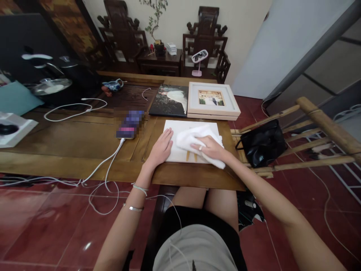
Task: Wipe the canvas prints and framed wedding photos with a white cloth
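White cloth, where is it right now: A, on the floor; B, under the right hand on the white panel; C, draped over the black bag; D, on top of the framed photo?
B: the right hand presses the white cloth onto the white panel, while the left hand rests flat on the panel's edge.

Long brown wooden table (84,143) bore flat things.
A white rectangular panel (180,130) lay under both hands; a white-framed photo (213,99) sat beyond them.
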`<state>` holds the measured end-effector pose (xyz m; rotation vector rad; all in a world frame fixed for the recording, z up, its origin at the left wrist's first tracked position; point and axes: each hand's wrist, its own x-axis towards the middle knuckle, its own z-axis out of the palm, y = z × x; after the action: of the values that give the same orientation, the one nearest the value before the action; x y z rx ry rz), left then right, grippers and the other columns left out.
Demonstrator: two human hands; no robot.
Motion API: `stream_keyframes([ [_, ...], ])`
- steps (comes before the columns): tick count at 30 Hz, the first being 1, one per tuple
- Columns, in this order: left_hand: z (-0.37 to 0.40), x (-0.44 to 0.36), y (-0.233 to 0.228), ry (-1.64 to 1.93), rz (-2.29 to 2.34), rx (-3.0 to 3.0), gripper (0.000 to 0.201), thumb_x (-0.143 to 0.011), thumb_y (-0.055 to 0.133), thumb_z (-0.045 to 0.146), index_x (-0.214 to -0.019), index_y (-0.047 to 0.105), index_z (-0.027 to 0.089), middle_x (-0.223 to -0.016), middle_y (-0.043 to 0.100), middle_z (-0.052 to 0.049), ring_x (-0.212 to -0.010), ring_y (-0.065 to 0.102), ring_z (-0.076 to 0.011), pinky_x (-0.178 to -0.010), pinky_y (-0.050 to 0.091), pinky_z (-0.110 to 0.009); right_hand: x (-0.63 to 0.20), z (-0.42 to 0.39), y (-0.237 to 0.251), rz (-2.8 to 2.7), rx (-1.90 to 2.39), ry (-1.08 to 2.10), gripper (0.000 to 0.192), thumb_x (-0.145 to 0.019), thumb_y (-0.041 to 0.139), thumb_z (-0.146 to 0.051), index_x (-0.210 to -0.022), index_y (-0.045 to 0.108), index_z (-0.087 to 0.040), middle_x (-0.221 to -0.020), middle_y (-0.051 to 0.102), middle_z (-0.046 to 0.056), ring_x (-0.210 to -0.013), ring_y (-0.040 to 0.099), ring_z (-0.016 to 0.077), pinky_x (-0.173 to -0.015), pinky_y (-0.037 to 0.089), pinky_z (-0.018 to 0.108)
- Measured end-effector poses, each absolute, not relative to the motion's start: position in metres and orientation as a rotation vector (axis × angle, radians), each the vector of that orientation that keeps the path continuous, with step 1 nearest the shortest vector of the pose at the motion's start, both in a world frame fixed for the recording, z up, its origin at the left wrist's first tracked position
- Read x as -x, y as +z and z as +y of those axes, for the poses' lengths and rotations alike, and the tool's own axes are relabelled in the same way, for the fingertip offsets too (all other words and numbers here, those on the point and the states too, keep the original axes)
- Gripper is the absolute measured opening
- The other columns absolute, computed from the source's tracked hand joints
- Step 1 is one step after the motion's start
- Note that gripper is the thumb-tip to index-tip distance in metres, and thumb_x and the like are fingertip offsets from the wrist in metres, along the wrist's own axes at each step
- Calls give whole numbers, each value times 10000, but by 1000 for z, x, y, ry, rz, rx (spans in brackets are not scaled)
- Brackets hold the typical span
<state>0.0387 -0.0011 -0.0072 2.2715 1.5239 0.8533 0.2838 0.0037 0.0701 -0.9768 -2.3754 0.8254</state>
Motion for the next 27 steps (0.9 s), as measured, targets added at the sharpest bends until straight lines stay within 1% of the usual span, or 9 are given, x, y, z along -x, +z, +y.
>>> stream_keyframes([
  [5, -2, -38, -5, 836, 1525, -2276, 511, -962, 295, 300, -1402, 433, 80, -1514, 378, -154, -1429, 306, -236, -1191, 240, -443, -258, 50, 63, -2358, 1089, 624, 355, -949, 450, -392, -1069, 683, -151, -1192, 672, 128, -1080, 611, 305, -995, 381, 447],
  [9, -1, -38, -8, 878, 1498, -2277, 500, -967, 293, 303, -1407, 434, 113, -1513, 387, -133, -1428, 309, -238, -1190, 243, -457, -245, 35, 54, -2606, 890, 385, 303, -917, 429, -182, -1124, 649, -155, -1301, 611, 129, -1201, 547, 330, -1100, 173, 625],
  [11, -1, -38, -9, 900, 1491, -2279, 495, -966, 292, 295, -1410, 430, 125, -1513, 391, -124, -1425, 316, -238, -1188, 247, -461, -247, 12, 53, -2685, 803, 365, 326, -863, 438, -99, -1113, 639, -153, -1259, 635, 129, -1270, 495, 328, -1105, 139, 658],
  [15, 0, -37, -9, 882, 1478, -2289, 499, -961, 281, 263, -1414, 418, 108, -1521, 375, -132, -1430, 304, -241, -1187, 249, -465, -258, -41, 63, -2758, 691, 506, 339, -786, 468, -52, -1057, 642, -153, -1188, 669, 116, -1308, 466, 291, -1141, 158, 614],
  [18, 0, -36, -9, 864, 1467, -2290, 502, -962, 293, 277, -1414, 418, 97, -1530, 356, -139, -1436, 288, -241, -1189, 244, -461, -263, -60, 74, -2764, 694, 600, 304, -808, 493, -89, -1052, 658, -159, -1187, 672, 109, -1214, 553, 283, -1144, 213, 566],
  [21, 0, -36, -9, 869, 1482, -2297, 502, -962, 286, 271, -1410, 427, 94, -1523, 369, -138, -1433, 298, -235, -1190, 245, -450, -266, -45, 77, -2678, 864, 665, 273, -893, 485, -177, -1100, 663, -187, -1084, 714, 80, -1054, 642, 269, -1075, 345, 509],
  [23, 1, -37, -9, 867, 1499, -2294, 504, -959, 285, 265, -1404, 435, 82, -1514, 382, -145, -1428, 307, -239, -1190, 246, -446, -265, -21, 76, -2617, 976, 662, 271, -937, 466, -256, -1097, 670, -176, -1032, 726, 82, -1070, 633, 290, -1014, 404, 482],
  [25, 0, -38, -9, 870, 1504, -2278, 509, -958, 288, 267, -1397, 444, 62, -1509, 385, -157, -1427, 309, -244, -1191, 241, -443, -261, 6, 75, -2569, 1043, 603, 294, -954, 452, -304, -1074, 678, -159, -1055, 722, 89, -1137, 596, 311, -1008, 405, 475],
  [27, -1, -39, -8, 898, 1485, -2245, 507, -957, 301, 278, -1387, 458, 63, -1508, 389, -153, -1428, 308, -243, -1194, 231, -440, -252, 26, 73, -2552, 1064, 510, 313, -963, 427, -292, -1106, 664, -144, -1171, 688, 97, -1170, 576, 309, -1046, 365, 486],
])
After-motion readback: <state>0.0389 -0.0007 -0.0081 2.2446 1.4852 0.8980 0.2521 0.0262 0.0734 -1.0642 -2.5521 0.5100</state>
